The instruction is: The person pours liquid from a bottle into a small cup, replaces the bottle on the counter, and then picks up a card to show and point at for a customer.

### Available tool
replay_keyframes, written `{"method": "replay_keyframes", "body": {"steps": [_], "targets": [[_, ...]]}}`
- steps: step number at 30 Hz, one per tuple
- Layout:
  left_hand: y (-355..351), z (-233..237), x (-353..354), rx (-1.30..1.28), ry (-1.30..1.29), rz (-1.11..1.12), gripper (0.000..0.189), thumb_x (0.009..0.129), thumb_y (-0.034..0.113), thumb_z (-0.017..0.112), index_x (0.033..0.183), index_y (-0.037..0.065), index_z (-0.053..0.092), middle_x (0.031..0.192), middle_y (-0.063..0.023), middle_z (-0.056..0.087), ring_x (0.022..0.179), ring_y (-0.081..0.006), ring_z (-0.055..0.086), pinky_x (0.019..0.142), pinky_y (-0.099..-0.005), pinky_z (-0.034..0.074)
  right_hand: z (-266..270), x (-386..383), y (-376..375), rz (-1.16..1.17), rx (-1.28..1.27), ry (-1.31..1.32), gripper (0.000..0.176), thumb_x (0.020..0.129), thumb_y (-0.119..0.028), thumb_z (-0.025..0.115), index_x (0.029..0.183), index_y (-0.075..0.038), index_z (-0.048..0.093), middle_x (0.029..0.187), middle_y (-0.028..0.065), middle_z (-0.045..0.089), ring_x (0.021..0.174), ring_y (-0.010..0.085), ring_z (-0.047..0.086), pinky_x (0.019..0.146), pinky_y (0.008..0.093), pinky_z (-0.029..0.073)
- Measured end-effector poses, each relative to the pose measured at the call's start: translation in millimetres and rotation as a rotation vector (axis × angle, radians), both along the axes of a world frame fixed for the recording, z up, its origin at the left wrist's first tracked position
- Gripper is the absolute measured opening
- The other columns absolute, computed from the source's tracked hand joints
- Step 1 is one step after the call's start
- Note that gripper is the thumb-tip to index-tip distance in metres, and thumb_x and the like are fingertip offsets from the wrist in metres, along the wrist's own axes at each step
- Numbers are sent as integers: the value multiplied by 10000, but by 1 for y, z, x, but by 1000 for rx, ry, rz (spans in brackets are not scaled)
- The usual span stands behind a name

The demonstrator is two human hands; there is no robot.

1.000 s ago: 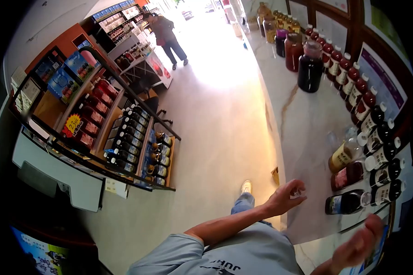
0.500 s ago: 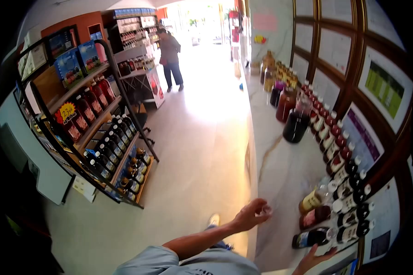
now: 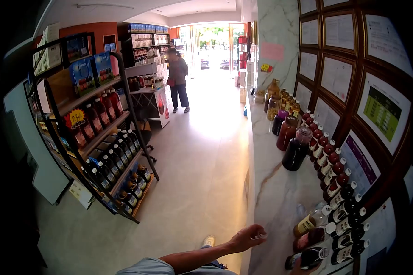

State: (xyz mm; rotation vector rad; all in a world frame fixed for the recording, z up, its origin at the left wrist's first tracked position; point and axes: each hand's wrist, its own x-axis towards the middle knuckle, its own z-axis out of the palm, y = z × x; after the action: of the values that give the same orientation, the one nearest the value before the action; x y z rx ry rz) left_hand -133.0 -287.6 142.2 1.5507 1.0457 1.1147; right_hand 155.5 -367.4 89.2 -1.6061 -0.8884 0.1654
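My left hand (image 3: 246, 239) is over the edge of the marble counter, its fingers curled round a small clear cup (image 3: 260, 236). At the bottom edge of the view, my right hand (image 3: 302, 266) is closed against the side of a dark bottle (image 3: 311, 257); the lower part of this hand is cut off. The bottle has a greyish top, unlike the white caps around it. Beside it are a bottle with dark red contents (image 3: 309, 239) and a pale-labelled bottle (image 3: 304, 226).
Along the wall side of the marble counter (image 3: 271, 192) runs a row of capped bottles (image 3: 333, 179). Large jars (image 3: 297, 153) stand farther back. On the left is a shelf rack (image 3: 137, 183) of bottles and boxes. A person (image 3: 177, 78) stands across the floor.
The view has tilted up, so things sit lower in the picture. My right hand, spread beside the dark bottle before, is now closed on it. My left hand still holds the cup.
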Motion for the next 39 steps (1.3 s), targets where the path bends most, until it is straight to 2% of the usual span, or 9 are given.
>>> {"method": "replay_keyframes", "body": {"steps": [4, 7, 13, 19, 28, 39], "targets": [[-2, 4, 0, -22, 34, -15, 315, 876, 204, 718, 1108, 68, 554, 1028, -30, 633, 897, -119, 601, 801, -272, 507, -10, 5, 5, 4, 16, 15, 1008, 669, -199, 878, 1402, 83, 247, 1326, 268, 447, 1170, 333, 523, 987, 417, 464], [-3, 4, 1, -21, 33, -21, 316, 875, 202, 719, 1106, 67, 552, 1030, -31, 634, 899, -121, 604, 800, -275, 510, -12, 3, 9, 64, 149, 111, 1014, 664, -208, 885, 1396, 82, 247, 1310, 266, 453, 1150, 325, 530, 977, 419, 470], [-3, -2, 4, -21, 50, -22, 319, 875, 205, 719, 1105, 65, 548, 1030, -31, 633, 898, -124, 610, 799, -277, 517, -6, 1, 8, 26, 82, 81, 1014, 654, -199, 893, 1384, 89, 251, 1299, 262, 452, 1142, 313, 527, 970, 426, 471], [-8, -2, 4, -53, 40, -24, 318, 873, 207, 722, 1101, 69, 548, 1030, -29, 635, 891, -120, 603, 794, -277, 514, -1, -5, 10, 98, 208, 185, 1018, 664, -202, 889, 1388, 94, 235, 1303, 269, 441, 1148, 316, 521, 970, 429, 471], [-11, 1, 3, -41, 54, -28, 315, 871, 194, 722, 1102, 66, 550, 1022, -20, 642, 887, -110, 596, 793, -272, 508, 3, -7, 9, 142, 218, 262, 1006, 684, -188, 875, 1391, 95, 218, 1283, 254, 455, 1115, 288, 536, 937, 408, 496], [-11, 1, 7, -42, 77, -19, 325, 868, 182, 723, 1115, 62, 549, 1016, -20, 639, 904, -109, 588, 793, -265, 500, 0, -5, 9, 95, 204, 216, 962, 678, -161, 874, 1375, 75, 255, 1272, 221, 469, 1095, 265, 538, 929, 380, 492]]}}
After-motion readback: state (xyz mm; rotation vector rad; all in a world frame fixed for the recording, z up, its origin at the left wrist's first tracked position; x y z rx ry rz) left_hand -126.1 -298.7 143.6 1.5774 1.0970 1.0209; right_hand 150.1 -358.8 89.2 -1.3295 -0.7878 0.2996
